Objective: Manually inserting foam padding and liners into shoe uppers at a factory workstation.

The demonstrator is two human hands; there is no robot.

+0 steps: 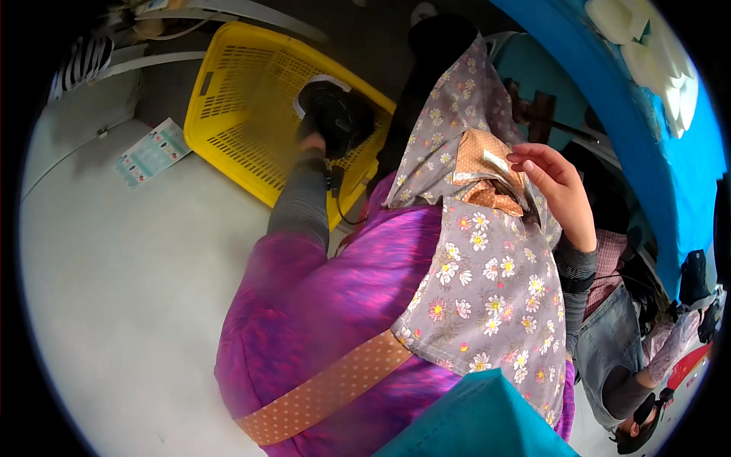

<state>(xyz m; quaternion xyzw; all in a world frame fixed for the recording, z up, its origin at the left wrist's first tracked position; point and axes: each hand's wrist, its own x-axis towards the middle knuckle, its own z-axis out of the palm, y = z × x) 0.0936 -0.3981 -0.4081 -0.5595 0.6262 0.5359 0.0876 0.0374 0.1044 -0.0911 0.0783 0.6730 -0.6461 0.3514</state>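
Observation:
My right hand is over the front of a grey apron with a daisy print. Its thumb and fingertips come together at the edge of a small white slip. Beneath the slip is an orange polka-dot pocket with rumpled cloth at its opening. On the other side, my left arm in a grey sleeve reaches down into a yellow crate. A black, shoe-like thing with a pale rim hides my left hand, so its fingers do not show.
A printed sheet lies on the pale floor left of the crate. At right curves a blue-covered surface with white foam-like pieces on it. A black cable hangs by my left wrist. Another person is at the lower right.

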